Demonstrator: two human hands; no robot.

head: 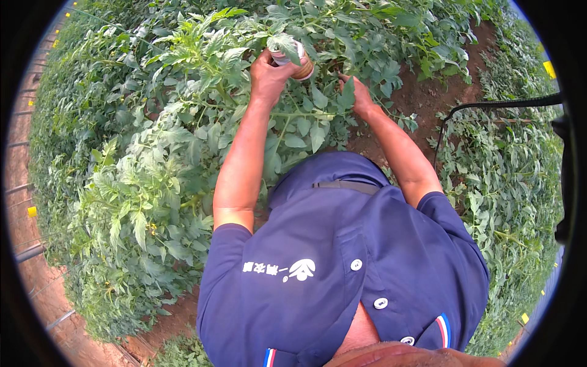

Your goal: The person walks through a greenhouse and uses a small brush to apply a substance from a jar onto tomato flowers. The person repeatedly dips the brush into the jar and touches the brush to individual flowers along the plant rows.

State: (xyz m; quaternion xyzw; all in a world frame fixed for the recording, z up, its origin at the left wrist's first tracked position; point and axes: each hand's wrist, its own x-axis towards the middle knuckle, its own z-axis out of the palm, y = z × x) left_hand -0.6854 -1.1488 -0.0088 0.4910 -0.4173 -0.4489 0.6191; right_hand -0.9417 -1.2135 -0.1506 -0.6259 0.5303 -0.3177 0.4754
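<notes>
My left hand (270, 78) is closed around a small round container (304, 69) with a pale upper part and a brownish lower part; a leaf covers some of it. Tomato plants (316, 98) with dense green leaves surround both hands. To the right of the container, my right hand (357, 94) reaches in among the stems, its fingertips partly hidden by leaves. Whether it grips anything there cannot be seen.
Bare brown soil (426, 98) shows between the plant rows. A black cable (495, 104) runs in from the right edge. Yellow cards (549, 69) hang along the far sides. Metal pipes (31, 252) lie at the left rim. More leafy plants (509, 183) stand at the right.
</notes>
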